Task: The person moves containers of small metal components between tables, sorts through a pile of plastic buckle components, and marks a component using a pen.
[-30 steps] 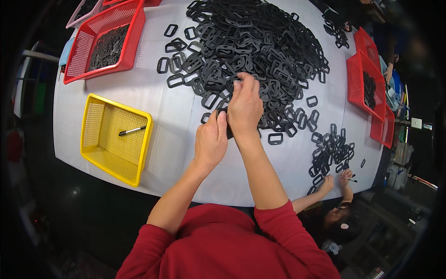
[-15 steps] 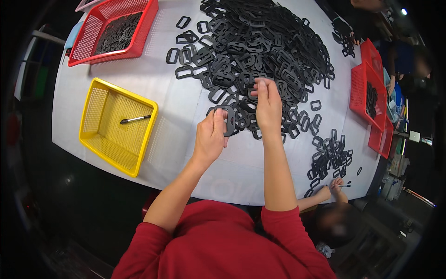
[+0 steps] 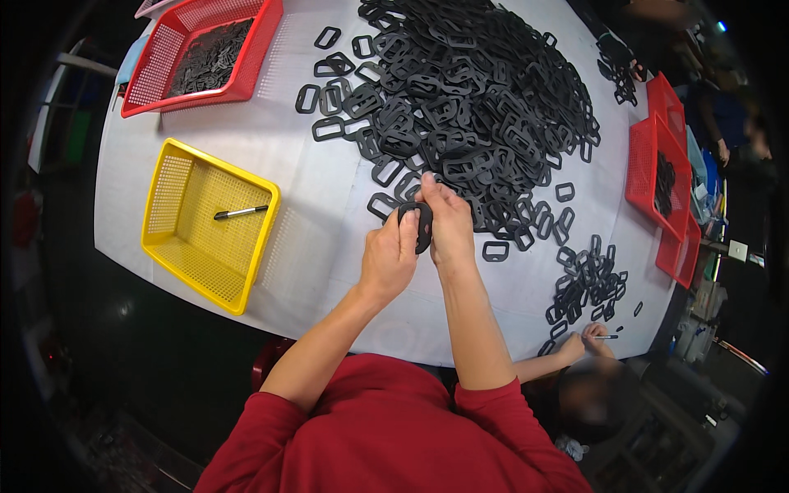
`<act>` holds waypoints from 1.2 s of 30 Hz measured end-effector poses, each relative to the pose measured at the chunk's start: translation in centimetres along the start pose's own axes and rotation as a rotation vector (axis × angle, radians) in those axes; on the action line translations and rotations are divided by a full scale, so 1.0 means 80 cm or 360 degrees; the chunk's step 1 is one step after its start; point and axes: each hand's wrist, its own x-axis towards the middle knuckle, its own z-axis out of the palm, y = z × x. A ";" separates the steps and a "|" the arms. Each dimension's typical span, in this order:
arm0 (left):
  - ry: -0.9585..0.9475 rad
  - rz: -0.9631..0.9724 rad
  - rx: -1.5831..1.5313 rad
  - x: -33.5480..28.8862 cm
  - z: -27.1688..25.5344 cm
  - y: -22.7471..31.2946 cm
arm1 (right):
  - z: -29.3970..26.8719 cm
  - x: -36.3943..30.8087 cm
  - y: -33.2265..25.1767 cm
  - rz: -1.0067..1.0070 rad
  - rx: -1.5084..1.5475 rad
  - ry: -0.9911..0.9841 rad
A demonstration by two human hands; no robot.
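Note:
Between my hands is a black plastic frame [image 3: 424, 228], a rounded rectangular ring, raised above the near edge of a big heap of similar frames [image 3: 485, 107]. My left hand [image 3: 389, 255] grips it from the left, thumb laid along its face. Against its right side presses my right hand [image 3: 452, 227], with its fingers curled and partly hiding the piece. Several loose frames lie flat on the white table [image 3: 329, 197] along the heap's left and near sides.
A yellow basket [image 3: 261, 259] with a pen [image 3: 240, 212] stands left. Behind it, a red basket [image 3: 269, 57] holds small dark pieces. More red baskets [image 3: 637, 168] line the right side. At lower right, a co-worker's hands [image 3: 585, 345] hold a pen beside a smaller pile [image 3: 585, 283].
My right hand has come down and left from over the heap to meet the frame. My left hand has moved slightly right, and the frame has turned more edge-on.

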 end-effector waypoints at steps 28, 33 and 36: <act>-0.0084 0.0134 0.0031 -0.022 0.003 0.035 | -0.016 0.040 -0.031 -0.0890 -0.0060 -0.0594; -0.0078 -0.0052 -0.0090 0.008 -0.007 0.013 | -0.030 -0.021 -0.013 -0.0474 -0.0354 -0.0832; -0.0066 -0.0010 -0.0164 0.014 -0.004 0.003 | -0.020 -0.015 0.001 -0.0368 -0.0126 -0.0706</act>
